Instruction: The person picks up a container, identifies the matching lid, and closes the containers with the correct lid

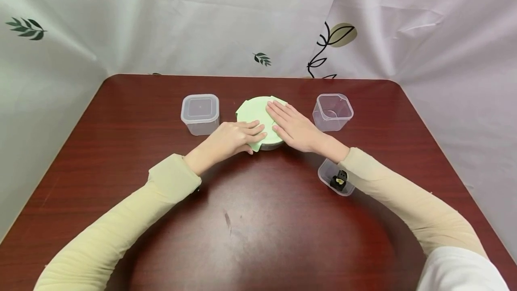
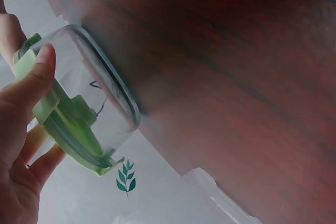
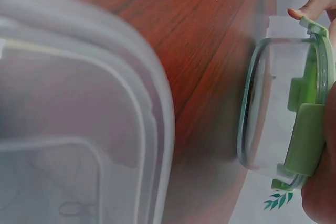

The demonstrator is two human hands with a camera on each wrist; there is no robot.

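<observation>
A round glass food container (image 3: 278, 77) with a light green snap-on lid (image 1: 256, 109) stands at the back middle of the table. My left hand (image 1: 238, 136) lies over the lid's near left edge. In the left wrist view its thumb (image 2: 42, 66) is on a green side clip while its fingers reach across the lid, so the rim is held between them. My right hand (image 1: 296, 127) rests on the lid's right part with straight fingers. At that side a green clip (image 3: 307, 135) lies down along the rim. Another clip near my left thumb stands out.
On the left stands a lidded clear plastic box (image 1: 200, 113). A clear box without a lid (image 1: 332, 111) stands at the back right. Below my right forearm, a clear shallow tray or lid (image 1: 325, 172) holds a small black object (image 1: 339, 180).
</observation>
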